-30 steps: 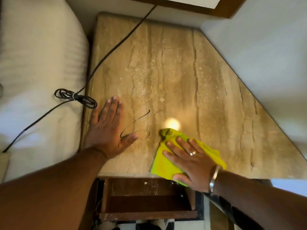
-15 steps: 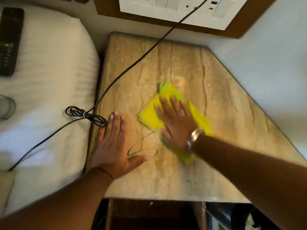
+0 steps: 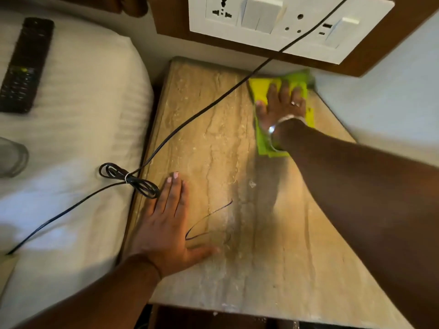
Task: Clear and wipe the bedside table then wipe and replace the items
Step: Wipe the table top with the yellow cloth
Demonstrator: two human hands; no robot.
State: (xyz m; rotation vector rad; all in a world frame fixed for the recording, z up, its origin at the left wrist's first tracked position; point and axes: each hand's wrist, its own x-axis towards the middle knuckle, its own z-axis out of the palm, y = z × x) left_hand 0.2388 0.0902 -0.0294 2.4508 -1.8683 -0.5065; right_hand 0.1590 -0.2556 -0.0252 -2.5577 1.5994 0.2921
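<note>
Lying under right hand point(image 3: 281, 108): cloth point(image 3: 257, 89)

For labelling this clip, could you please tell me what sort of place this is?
Probably a bedroom, perhaps a hotel room: a beige stone-topped bedside table stands against a white-sheeted bed, where a black remote control lies, under a white wall socket-and-switch panel.

Beige marble bedside table point(image 3: 213, 148); yellow cloth point(image 3: 260, 91) flat at far-right corner
</note>
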